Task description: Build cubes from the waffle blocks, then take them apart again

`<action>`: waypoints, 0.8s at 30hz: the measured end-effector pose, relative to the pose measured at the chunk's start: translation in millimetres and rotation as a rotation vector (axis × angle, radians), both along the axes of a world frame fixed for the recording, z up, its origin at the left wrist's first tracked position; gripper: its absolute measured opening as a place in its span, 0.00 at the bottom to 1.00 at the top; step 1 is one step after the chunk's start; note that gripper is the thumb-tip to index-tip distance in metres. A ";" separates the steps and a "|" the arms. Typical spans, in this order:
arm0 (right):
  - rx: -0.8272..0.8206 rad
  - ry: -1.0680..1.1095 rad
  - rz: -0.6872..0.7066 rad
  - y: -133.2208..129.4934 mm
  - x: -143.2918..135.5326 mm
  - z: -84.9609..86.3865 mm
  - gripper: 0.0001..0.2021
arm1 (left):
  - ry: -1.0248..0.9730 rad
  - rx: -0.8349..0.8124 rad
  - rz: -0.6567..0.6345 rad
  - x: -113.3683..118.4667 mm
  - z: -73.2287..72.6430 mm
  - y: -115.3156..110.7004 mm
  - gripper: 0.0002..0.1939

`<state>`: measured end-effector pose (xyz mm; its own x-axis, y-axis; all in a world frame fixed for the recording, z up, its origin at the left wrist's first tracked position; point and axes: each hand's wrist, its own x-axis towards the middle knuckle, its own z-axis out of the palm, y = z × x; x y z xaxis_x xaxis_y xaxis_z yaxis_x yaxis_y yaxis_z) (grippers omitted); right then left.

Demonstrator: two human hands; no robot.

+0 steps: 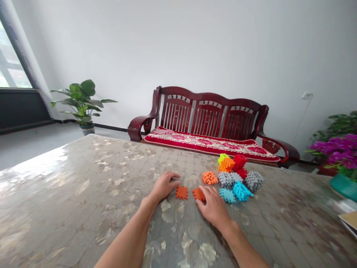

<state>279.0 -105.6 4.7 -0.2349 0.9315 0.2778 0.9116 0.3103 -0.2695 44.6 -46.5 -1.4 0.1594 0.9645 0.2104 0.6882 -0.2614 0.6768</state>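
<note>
Two flat orange interlocking tiles with notched edges lie near the middle of the table. The left orange tile (182,192) sits just right of my left hand (165,185), whose thumb and fingers are apart with nothing between them. My right hand (213,205) has thumb and fingers around the right-hand orange tile (198,194), covering its right part. A small gap separates the two tiles. Behind my right hand is a pile of similar pieces: an orange stack (227,164), a lighter orange tile (209,178), grey stacks (254,181), red pieces (240,162) and blue pieces (242,191).
The table (117,193) has a glossy patterned cover. Beyond it stands a dark red wooden bench (209,111) with a red floral cushion. Potted plants stand at left (83,100) and right, the latter with purple flowers (338,149). A box-like object (350,220) lies at the right edge.
</note>
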 end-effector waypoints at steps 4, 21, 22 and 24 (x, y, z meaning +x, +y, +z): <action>0.032 0.055 -0.028 0.7 -1.9 -5.3 0.25 | 0.077 -0.052 -0.178 -11.1 5.8 -1.1 0.25; 0.095 0.273 -0.065 3.1 -9.0 -12.3 0.28 | -0.114 0.001 -0.085 30.6 -10.1 -9.8 0.14; 0.098 0.279 -0.065 3.8 -8.7 -13.1 0.28 | -0.159 -0.030 -0.064 34.4 -12.1 -9.7 0.15; 0.105 0.295 -0.067 4.9 -8.3 -13.9 0.28 | -0.226 -0.067 -0.021 40.1 -14.8 -9.0 0.14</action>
